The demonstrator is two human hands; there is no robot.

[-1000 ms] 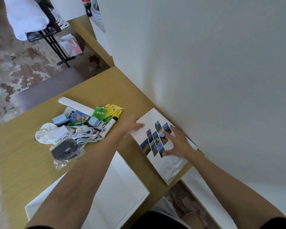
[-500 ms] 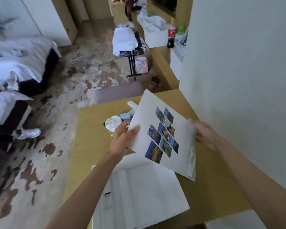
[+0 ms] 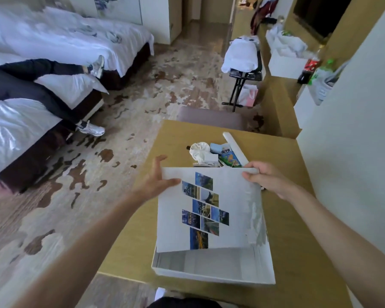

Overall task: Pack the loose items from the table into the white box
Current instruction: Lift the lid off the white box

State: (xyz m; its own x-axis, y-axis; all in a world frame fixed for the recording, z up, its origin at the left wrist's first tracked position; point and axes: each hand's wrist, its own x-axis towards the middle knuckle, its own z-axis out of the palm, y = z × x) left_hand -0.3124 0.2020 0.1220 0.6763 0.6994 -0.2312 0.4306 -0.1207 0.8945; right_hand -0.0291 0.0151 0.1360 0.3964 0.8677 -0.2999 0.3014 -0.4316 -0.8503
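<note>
I'm seeing both hands holding the white sheet with photo tiles (image 3: 209,207) by its far edge. Left hand (image 3: 158,182) is clamped on the far-left corner, thumb on top, fingers spread behind. Right hand (image 3: 267,177) is pinching the far-right corner, thumb on the face, fingers curled behind.

Change versus half a second ago: the sheet was hanging tilted over the middle of the table, between the pile and the box. Now it's squared up and hanging directly over the white box (image 3: 213,270), its near edge dipping just inside the box opening; I can't tell whether it's touching the box floor. Right hand has gone from the sheet's side edge to its top corner. A second ago the sheet was lying flat against the wall.

The box is sitting at the near edge of the table (image 3: 287,218), open.

Loose pile is sitting toward the far edge, unchanged: white cloth bundle (image 3: 199,150), blue snack packet (image 3: 230,155), long white tube (image 3: 235,147). The sheet is hiding the rest.
</note>
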